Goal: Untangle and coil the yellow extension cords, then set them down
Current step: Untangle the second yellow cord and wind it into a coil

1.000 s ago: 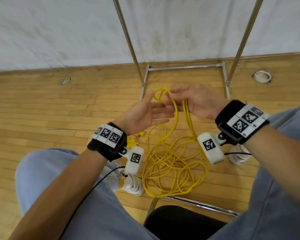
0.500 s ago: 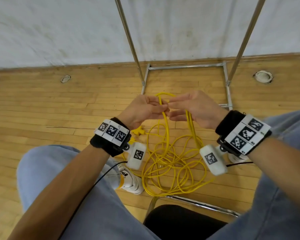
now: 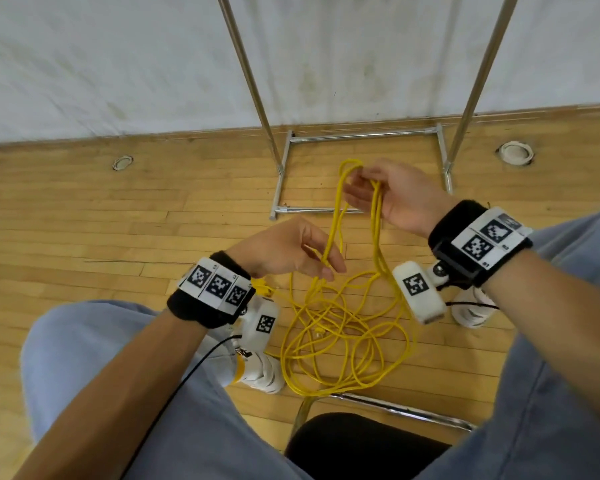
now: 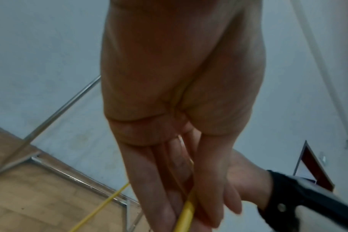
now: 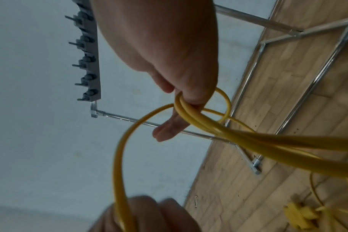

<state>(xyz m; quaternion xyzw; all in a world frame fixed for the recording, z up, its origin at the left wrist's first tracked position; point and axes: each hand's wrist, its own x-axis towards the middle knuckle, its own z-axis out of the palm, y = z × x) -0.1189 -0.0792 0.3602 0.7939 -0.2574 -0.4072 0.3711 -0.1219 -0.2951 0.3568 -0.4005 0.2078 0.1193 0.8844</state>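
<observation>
The yellow cord (image 3: 343, 334) lies as a loose tangle on the wooden floor between my feet, and several strands rise from it to my hands. My right hand (image 3: 361, 185) is raised and holds a few gathered loops; in the right wrist view the loops (image 5: 191, 116) hang over its fingers under the thumb. Lower and nearer to me, my left hand (image 3: 326, 268) pinches a single strand (image 4: 186, 216) that runs up to the loops. A yellow plug (image 3: 264, 289) lies on the floor by my left wrist, and the plug (image 5: 300, 218) also shows in the right wrist view.
A chrome rack base (image 3: 361, 136) with two upright poles stands on the floor just beyond my hands, against the white wall. My white shoes (image 3: 260, 372) (image 3: 471, 310) flank the tangle. A black chair seat (image 3: 361, 445) and its metal bar sit below. Round floor fittings (image 3: 515, 152) (image 3: 122, 162) lie to both sides.
My hands were together at the top of the loops. The left hand has since slid down and toward me along one strand, while the right hand stays up with the loops.
</observation>
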